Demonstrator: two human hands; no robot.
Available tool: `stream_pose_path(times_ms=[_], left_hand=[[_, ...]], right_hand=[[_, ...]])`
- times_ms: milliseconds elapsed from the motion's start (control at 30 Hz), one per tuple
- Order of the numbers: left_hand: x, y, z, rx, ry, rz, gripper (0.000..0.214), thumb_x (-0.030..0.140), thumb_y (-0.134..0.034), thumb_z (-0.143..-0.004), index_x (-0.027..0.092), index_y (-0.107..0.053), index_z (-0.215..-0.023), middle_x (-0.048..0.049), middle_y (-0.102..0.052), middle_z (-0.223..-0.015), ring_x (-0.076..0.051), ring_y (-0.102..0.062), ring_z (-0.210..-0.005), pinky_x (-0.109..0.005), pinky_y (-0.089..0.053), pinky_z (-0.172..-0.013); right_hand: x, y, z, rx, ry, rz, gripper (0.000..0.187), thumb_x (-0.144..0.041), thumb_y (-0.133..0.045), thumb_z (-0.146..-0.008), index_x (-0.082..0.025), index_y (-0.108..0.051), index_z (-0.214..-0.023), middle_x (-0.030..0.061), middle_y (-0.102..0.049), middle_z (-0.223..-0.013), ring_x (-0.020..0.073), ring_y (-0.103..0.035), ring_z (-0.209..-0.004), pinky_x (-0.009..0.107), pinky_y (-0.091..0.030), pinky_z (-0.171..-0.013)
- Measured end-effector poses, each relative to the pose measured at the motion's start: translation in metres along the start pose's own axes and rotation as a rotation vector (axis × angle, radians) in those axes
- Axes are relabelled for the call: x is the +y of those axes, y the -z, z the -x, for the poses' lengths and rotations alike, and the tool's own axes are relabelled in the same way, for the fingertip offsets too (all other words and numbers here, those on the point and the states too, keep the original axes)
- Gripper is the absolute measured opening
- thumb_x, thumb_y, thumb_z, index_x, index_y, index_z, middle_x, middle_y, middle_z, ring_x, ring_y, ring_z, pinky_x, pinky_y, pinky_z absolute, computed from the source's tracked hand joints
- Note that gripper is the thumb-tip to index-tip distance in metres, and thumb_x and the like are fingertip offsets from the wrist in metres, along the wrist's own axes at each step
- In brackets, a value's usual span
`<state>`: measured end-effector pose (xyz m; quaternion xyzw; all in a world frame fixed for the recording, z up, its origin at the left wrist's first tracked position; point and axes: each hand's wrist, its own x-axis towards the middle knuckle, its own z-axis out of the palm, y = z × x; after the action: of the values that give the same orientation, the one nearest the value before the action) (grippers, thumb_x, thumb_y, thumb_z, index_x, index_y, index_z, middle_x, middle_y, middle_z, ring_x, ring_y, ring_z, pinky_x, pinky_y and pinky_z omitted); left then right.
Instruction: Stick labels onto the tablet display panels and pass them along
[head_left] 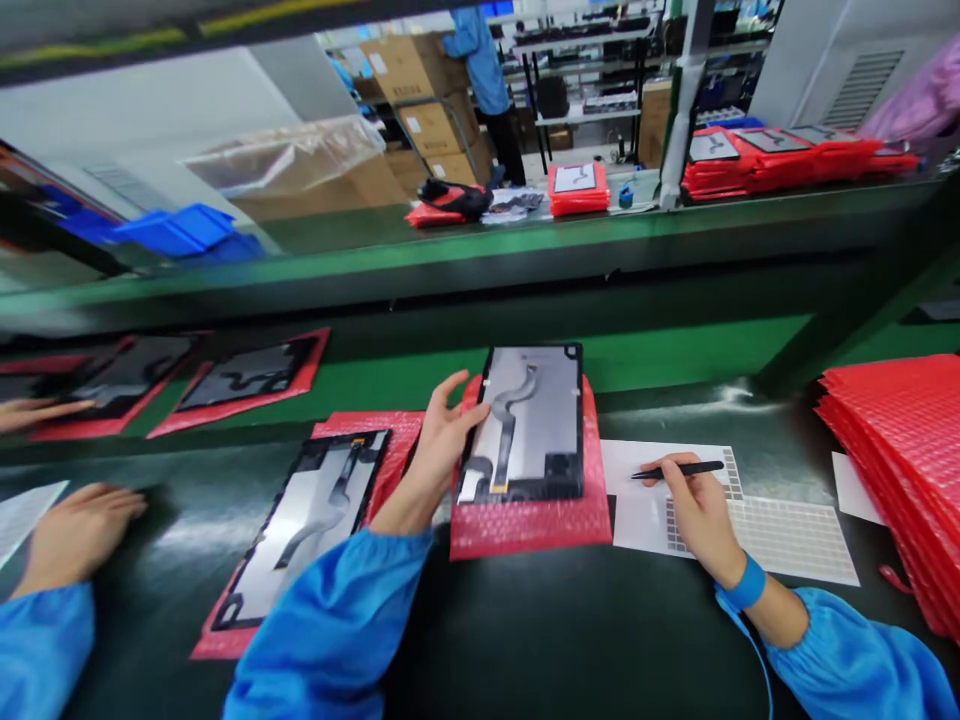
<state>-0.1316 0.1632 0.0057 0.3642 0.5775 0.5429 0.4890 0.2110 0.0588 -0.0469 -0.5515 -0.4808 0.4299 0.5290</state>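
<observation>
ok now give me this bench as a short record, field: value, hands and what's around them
left hand: thumb on the left edge of the centre panel; grip beneath hidden
right hand: holding black tweezers over white sticker sheets
right wrist: blue strap with cord
under centre panel: red bubble wrap
left of it: second panel, ribbon cable showing, also on red wrap
far right: stacked red bubble sleeves
far left: co-worker's hand on the table
</observation>
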Motion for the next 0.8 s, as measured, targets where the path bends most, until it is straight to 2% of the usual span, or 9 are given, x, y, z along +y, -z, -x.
stream_pose_path(times_ms=[133, 200, 300, 433, 533, 600, 667, 767, 800], left_hand=[[0.005, -0.04, -0.1, 0.071, 0.008, -0.054, 0.095, 0.01, -0.081, -0.085, 0.021, -0.034, -0.166, -0.0051, -0.077, -0.1, -0.018, -0.076, -0.076, -0.032, -0.063, -0.082], [0.006, -0.063, -0.136, 0.076, 0.005, -0.102, 0.079, 0.015, -0.077, -0.094, 0.019, -0.04, -0.163, -0.0082, -0.076, -0.11, -0.019, -0.077, -0.084, -0.036, -0.064, -0.084], [0.008, -0.091, -0.169, 0.084, -0.03, -0.207, 0.046, 0.034, -0.072, -0.104, 0.018, -0.059, -0.146, -0.0107, -0.071, -0.126, -0.022, -0.074, -0.1, -0.041, -0.066, -0.087], [0.017, -0.109, -0.184, 0.103, -0.164, -0.415, 0.04, 0.039, -0.072, -0.104, 0.017, -0.065, -0.137, -0.0115, -0.068, -0.134, -0.026, -0.071, -0.113, -0.047, -0.064, -0.096], [0.023, -0.117, -0.17, 0.064, -0.321, -0.591, 0.042, 0.034, -0.074, -0.101, 0.017, -0.065, -0.139, -0.0143, -0.063, -0.146, -0.032, -0.063, -0.133, -0.058, -0.054, -0.113], [0.019, -0.121, -0.142, -0.041, -0.441, -0.685, 0.04, 0.023, -0.073, -0.098, 0.014, -0.066, -0.136, -0.0178, -0.059, -0.153, -0.035, -0.052, -0.148, -0.06, -0.041, -0.126], [0.006, -0.121, -0.096, -0.206, -0.55, -0.745, 0.035, 0.013, -0.068, -0.095, 0.014, -0.07, -0.13, -0.0181, -0.06, -0.156, -0.033, -0.047, -0.154, -0.054, -0.032, -0.133], [-0.024, -0.11, -0.004, -0.495, -0.716, -0.79, 0.029, 0.015, -0.059, -0.099, 0.023, -0.074, -0.124, -0.009, -0.061, -0.159, -0.027, -0.051, -0.153, -0.049, -0.034, -0.134], [-0.035, -0.104, 0.025, -0.616, -0.886, -0.842, 0.034, 0.019, -0.056, -0.103, 0.023, -0.07, -0.133, -0.0106, -0.058, -0.163, -0.029, -0.048, -0.156, -0.053, -0.035, -0.134]], right_hand=[[0.003, -0.002, 0.0, 0.002, 0.01, -0.024, 0.047, -0.066, -0.063, -0.104, -0.021, -0.074, -0.099, 0.0093, -0.081, -0.093, 0.0277, -0.077, -0.094, 0.043, -0.057, -0.093], [0.006, -0.003, -0.001, 0.013, 0.02, -0.042, 0.047, -0.066, -0.063, -0.104, -0.02, -0.073, -0.098, 0.0096, -0.081, -0.093, 0.0279, -0.077, -0.093, 0.043, -0.056, -0.092], [0.01, -0.004, -0.003, 0.041, 0.025, -0.071, 0.046, -0.066, -0.062, -0.105, -0.021, -0.071, -0.098, 0.0086, -0.081, -0.089, 0.0278, -0.077, -0.091, 0.042, -0.055, -0.091], [0.012, -0.006, -0.006, 0.057, 0.006, -0.105, 0.046, -0.067, -0.063, -0.104, -0.021, -0.07, -0.098, 0.0077, -0.08, -0.084, 0.0275, -0.076, -0.085, 0.04, -0.055, -0.084], [0.009, -0.005, -0.005, 0.058, 0.01, -0.115, 0.046, -0.067, -0.064, -0.103, -0.022, -0.07, -0.097, 0.007, -0.08, -0.082, 0.0276, -0.077, -0.085, 0.04, -0.055, -0.085], [0.005, -0.004, -0.002, 0.07, 0.023, -0.115, 0.045, -0.067, -0.065, -0.103, -0.022, -0.07, -0.095, 0.0063, -0.08, -0.081, 0.0274, -0.077, -0.086, 0.04, -0.055, -0.087], [-0.001, -0.003, 0.001, 0.098, 0.041, -0.116, 0.044, -0.065, -0.065, -0.103, -0.023, -0.071, -0.094, 0.0054, -0.08, -0.079, 0.0268, -0.078, -0.085, 0.039, -0.055, -0.086], [-0.012, 0.001, 0.006, 0.158, 0.08, -0.132, 0.04, -0.061, -0.066, -0.104, -0.023, -0.071, -0.093, 0.0036, -0.078, -0.076, 0.0244, -0.077, -0.079, 0.037, -0.057, -0.08], [-0.016, 0.003, 0.008, 0.178, 0.094, -0.14, 0.038, -0.059, -0.066, -0.104, -0.023, -0.071, -0.093, 0.0032, -0.078, -0.076, 0.0235, -0.077, -0.076, 0.036, -0.057, -0.078]])
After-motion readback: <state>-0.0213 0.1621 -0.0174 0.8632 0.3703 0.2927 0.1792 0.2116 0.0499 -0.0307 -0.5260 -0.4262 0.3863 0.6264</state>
